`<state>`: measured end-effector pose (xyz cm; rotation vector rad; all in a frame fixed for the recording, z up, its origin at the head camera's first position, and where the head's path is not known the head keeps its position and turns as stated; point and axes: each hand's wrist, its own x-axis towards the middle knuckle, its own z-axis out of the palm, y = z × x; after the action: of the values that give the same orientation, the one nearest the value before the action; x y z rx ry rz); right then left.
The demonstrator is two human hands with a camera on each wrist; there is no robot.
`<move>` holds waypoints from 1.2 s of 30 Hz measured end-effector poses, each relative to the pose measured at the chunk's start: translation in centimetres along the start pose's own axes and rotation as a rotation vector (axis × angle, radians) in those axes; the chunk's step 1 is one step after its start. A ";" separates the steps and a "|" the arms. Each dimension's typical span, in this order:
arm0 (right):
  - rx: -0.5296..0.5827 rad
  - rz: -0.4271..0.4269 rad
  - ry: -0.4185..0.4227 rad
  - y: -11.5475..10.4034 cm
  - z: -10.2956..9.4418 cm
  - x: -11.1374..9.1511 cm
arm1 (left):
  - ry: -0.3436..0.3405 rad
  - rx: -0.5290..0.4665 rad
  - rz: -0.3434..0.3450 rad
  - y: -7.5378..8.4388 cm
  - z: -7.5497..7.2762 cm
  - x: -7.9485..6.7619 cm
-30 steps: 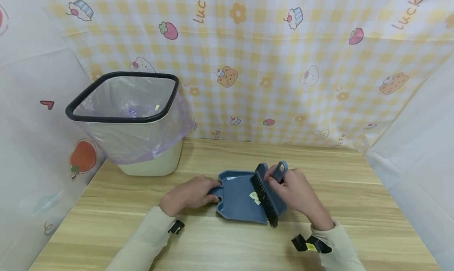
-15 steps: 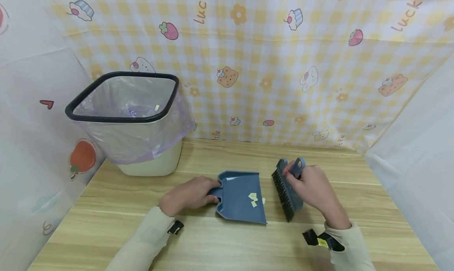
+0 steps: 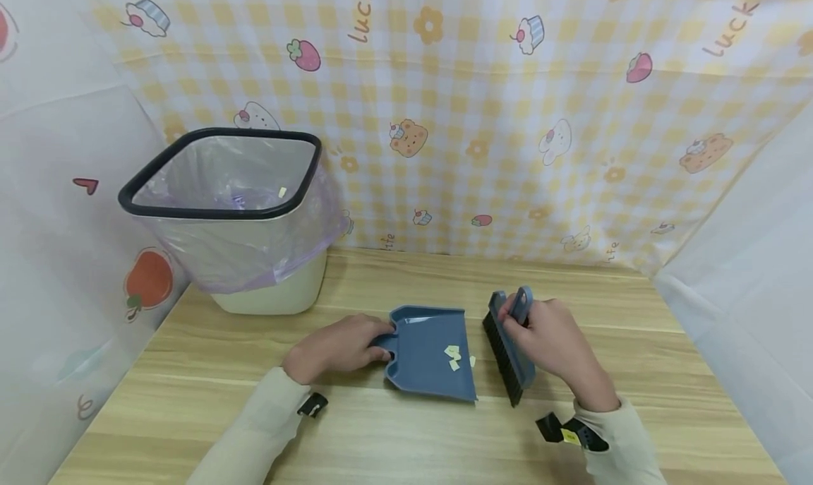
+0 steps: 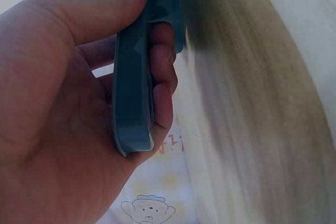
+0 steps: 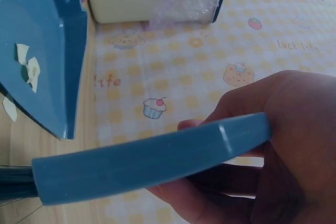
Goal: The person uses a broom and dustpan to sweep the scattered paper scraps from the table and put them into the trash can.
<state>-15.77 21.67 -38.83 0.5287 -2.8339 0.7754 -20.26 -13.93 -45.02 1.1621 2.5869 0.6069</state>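
Note:
My left hand (image 3: 346,344) grips the short handle of a blue dustpan (image 3: 425,368), which lies on the table with its wide lip facing right. In the left wrist view the fingers curl round that handle (image 4: 131,87), thumb on top. A few pale yellow paper scraps (image 3: 453,351) lie on the pan near its lip. One more scrap (image 3: 472,361) is just outside the lip, on the wood. To the right, my right hand (image 3: 552,337) holds a blue hand brush (image 3: 513,354) by its handle, dark bristles (image 5: 16,184) pointing down and left, apart from the pan.
A cream trash bin (image 3: 273,301) with a black rim and a clear purplish liner stands at the back left. Inside it a small pale scrap (image 3: 282,192) shows. The wood-look table (image 3: 406,435) ends at a yellow checked cloth (image 3: 476,118) behind and white sheets at both sides.
The brush has moved right off the dustpan, uncovering the scraps, then come slightly back left and nearer to me. The left hand and dustpan have stayed almost in place.

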 end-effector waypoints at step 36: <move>0.166 -0.022 0.048 -2.5 5.4 0.6 | -0.008 0.044 -0.006 -0.3 -0.2 -0.1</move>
<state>-15.73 16.71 -42.13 0.5544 -2.7305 1.0114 -20.50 -14.24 -44.94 1.1679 2.6087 0.5455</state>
